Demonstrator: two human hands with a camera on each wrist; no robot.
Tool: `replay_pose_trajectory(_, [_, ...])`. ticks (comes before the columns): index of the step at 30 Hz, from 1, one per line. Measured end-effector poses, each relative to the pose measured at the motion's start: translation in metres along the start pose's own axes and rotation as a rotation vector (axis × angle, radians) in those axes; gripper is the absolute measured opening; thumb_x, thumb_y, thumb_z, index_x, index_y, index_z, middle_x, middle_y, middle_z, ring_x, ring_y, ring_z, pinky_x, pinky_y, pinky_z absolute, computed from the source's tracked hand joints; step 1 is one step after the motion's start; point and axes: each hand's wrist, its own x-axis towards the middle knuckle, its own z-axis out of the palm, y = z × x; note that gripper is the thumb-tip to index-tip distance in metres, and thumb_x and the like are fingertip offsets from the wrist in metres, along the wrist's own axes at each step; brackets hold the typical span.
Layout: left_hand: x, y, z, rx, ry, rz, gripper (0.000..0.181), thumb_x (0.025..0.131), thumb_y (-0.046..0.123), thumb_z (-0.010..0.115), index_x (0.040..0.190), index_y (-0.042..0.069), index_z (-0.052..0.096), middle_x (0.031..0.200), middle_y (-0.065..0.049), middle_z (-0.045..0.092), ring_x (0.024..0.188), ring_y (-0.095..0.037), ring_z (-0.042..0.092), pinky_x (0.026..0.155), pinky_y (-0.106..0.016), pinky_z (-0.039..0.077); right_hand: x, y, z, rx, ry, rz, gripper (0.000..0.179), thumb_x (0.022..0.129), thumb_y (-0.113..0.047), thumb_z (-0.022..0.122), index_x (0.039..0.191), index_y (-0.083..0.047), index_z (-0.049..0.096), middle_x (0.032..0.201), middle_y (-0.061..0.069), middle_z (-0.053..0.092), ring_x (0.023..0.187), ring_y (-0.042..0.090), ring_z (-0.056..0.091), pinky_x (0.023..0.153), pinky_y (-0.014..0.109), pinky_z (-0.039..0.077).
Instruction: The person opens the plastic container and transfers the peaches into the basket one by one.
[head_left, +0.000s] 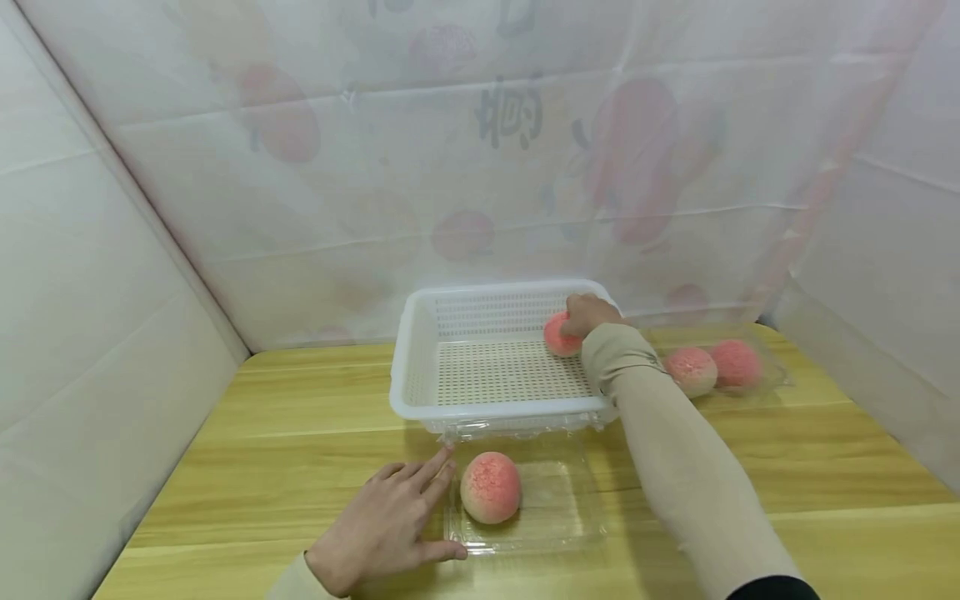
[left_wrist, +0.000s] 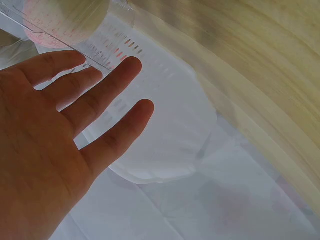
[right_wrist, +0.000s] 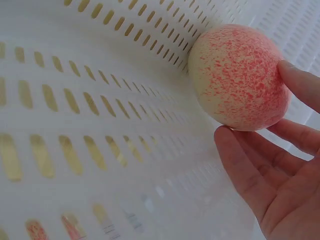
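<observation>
My right hand reaches into the right end of a white perforated plastic basket. It holds a round pink-and-cream peach between thumb and fingers, close to the basket's wall in the right wrist view. Below the basket in the head view lies a clear plastic clamshell box, its lid side against the basket's front. One peach sits in the box's left half. My left hand is at the box's left edge, fingers spread and fairly straight, fingertips right at the rim.
Behind my right forearm, a second clear box stands on the wooden table with two peaches, a paler one and a pinker one. A fruit-printed curtain hangs behind the basket.
</observation>
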Motion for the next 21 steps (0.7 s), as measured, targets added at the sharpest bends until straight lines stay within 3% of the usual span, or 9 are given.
replay_pose_trajectory(3, [-0.0002,0.0002,0.0003,-0.001,0.006,-0.001,0.089,0.092,0.075,0.049,0.141,0.001,0.059,0.155,-0.016,0.044,0.119,-0.027,0.063,0.092,-0.044,0.054,-0.0006,0.0001,0.0009,-0.005,0.019,-0.009,0.025,0.083,-0.011,0.064,0.103,0.003,0.062,0.099,0.017,0.064,0.085,0.032,0.057,0.072,0.046,0.050])
replay_pose_trajectory(9, [0.0005,0.0009,-0.0002,0.013,0.000,-0.001,0.090,0.092,0.076,0.047,0.141,0.002,0.059,0.155,-0.015,0.044,0.119,-0.026,0.063,0.093,-0.043,0.053,0.0005,-0.0015,0.0038,-0.005,0.046,-0.043,0.038,0.085,-0.008,0.068,0.123,-0.003,0.065,0.123,0.021,0.063,0.106,0.037,0.057,0.081,0.051,0.050])
replay_pose_trajectory(21, [0.0001,0.0034,-0.0006,0.006,-0.015,-0.009,0.090,0.092,0.076,0.047,0.142,0.003,0.058,0.155,-0.015,0.044,0.120,-0.028,0.063,0.094,-0.045,0.053,-0.0009,-0.0021,0.0010,-0.077,0.057,-0.048,0.019,0.087,-0.006,0.068,0.105,0.000,0.066,0.107,0.019,0.067,0.095,0.036,0.060,0.078,0.051,0.051])
